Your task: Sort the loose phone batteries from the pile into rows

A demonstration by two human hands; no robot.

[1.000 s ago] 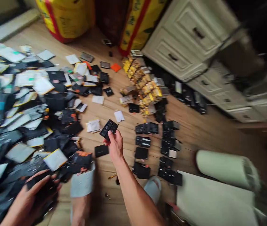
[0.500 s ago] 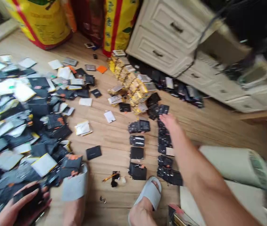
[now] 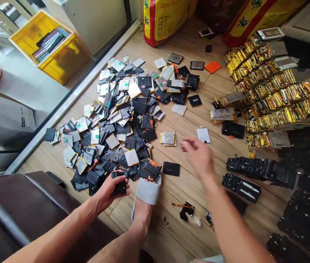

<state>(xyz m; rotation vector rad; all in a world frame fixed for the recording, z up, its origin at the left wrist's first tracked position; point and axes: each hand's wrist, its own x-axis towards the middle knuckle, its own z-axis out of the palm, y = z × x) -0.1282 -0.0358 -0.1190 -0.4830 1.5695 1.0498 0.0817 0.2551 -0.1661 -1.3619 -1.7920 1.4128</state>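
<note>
My left hand [image 3: 118,186] is wrapped round a small stack of black phone batteries [image 3: 119,184], at the near edge of a large loose pile of batteries [image 3: 124,128]. My right hand [image 3: 197,155] is in the air over the wooden floor, blurred, with curled fingers; whether they hold anything I cannot make out. Close by lie a silver battery pair [image 3: 168,138], a white battery [image 3: 203,135] and a single black battery [image 3: 171,168]. To the right are rows of black batteries [image 3: 249,168] standing on edge, and above them long gold-edged rows of batteries [image 3: 283,87].
My slippered foot [image 3: 148,191] stands against the pile. Cable scraps [image 3: 186,211] lie on the floor. Yellow-red bags [image 3: 168,22] stand at the back, a yellow crate [image 3: 53,62] beyond the door track, a carton [image 3: 6,115] at left, and a dark brown leather seat [image 3: 20,212] at near left.
The view has swung left. My right hand has come back from the black battery rows at the right towards the middle of the floor. My left hand still holds black batteries.
</note>
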